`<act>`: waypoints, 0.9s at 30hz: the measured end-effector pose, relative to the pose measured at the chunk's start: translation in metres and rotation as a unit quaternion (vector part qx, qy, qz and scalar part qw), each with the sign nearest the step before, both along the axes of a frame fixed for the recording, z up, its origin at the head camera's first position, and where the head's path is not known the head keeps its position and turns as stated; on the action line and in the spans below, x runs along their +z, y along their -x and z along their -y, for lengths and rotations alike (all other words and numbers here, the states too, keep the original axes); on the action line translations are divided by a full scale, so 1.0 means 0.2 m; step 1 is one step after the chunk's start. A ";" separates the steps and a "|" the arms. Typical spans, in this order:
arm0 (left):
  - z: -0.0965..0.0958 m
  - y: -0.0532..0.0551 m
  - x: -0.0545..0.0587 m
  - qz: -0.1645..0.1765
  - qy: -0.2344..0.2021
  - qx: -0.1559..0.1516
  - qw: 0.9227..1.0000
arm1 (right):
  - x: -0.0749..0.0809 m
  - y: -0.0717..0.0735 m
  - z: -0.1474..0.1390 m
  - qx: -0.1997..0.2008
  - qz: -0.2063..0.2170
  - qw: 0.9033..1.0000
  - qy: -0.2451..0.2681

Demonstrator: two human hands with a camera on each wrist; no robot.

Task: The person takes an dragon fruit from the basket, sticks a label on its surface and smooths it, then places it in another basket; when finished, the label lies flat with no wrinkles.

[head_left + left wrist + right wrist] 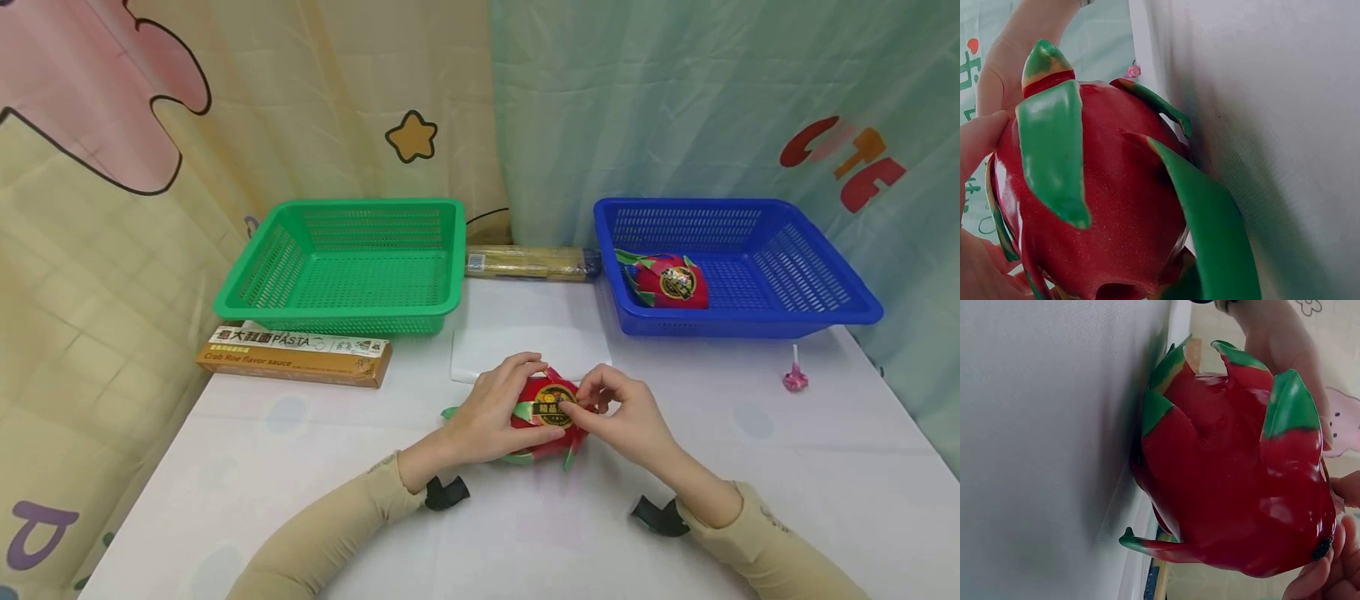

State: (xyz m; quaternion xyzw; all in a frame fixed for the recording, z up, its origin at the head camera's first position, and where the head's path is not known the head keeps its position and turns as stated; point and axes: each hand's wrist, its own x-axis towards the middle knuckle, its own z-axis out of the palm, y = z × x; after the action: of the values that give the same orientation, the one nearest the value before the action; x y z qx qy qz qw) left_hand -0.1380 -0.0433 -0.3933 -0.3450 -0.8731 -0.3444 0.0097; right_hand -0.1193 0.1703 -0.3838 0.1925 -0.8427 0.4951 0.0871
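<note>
A red dragon fruit [528, 392] with green-tipped scales lies on the white table in front of me, a round black-and-gold sticker [553, 406] on its upper side. My left hand [491, 412] grips the fruit from its left, fingers over the far side and thumb along the near side. From the other end, my right hand [626, 417] pinches at the sticker's right edge with thumb and curled forefinger. In the left wrist view, the fruit's glossy skin [1122, 187] fills the middle. The right wrist view shows its other end, with right fingertips [1310, 581] at a dark tip.
A green basket [337, 312] stands back left, with a pasta box [292, 358] before it. Back right, a blue basket [750, 321] holds another stickered dragon fruit [663, 282]. Between them lie a yellowish packet [532, 262] and white paper [532, 317]. A pink lollipop [795, 379] lies right.
</note>
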 end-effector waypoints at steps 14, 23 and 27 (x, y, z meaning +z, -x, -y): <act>-0.01 -0.01 -0.02 0.008 -0.035 -0.001 0.999 | -0.10 0.05 0.03 0.048 0.254 0.966 -0.018; -0.02 -0.01 -0.04 0.004 -0.058 -0.004 0.998 | -0.12 0.03 0.07 0.020 0.210 0.977 0.016; -0.02 0.00 -0.04 0.007 -0.062 -0.007 0.998 | -0.13 0.02 0.08 0.007 0.178 0.984 0.011</act>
State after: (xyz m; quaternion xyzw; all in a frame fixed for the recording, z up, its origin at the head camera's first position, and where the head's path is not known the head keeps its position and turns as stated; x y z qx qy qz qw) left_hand -0.1375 -0.0390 -0.4012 -0.3474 -0.8474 -0.4009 0.0223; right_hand -0.1231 0.1545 -0.4090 0.1062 -0.8379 0.5314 -0.0651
